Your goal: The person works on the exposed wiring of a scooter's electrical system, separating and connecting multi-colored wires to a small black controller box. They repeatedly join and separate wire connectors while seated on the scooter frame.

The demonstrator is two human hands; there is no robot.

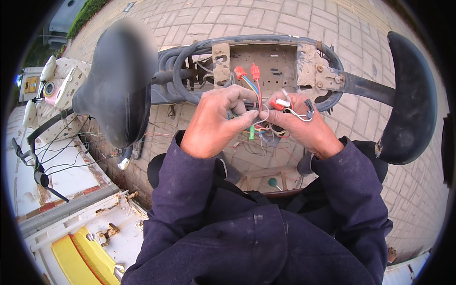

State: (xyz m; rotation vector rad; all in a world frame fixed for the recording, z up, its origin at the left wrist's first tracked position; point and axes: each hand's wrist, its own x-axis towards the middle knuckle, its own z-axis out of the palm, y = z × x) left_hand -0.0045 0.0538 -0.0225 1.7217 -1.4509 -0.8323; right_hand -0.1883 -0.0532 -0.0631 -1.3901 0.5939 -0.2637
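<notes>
Coloured wires between left hand, right hand

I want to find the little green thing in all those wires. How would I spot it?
Start at the rusty metal frame with the black seats on either side. Below it, two hands gather a tangle of thin coloured wires. The small green plastic connector hangs just under the left hand's fingertips; the connectors above are red.

Rusty metal frame, plastic-sheathed wires, matt black seat.
</notes>
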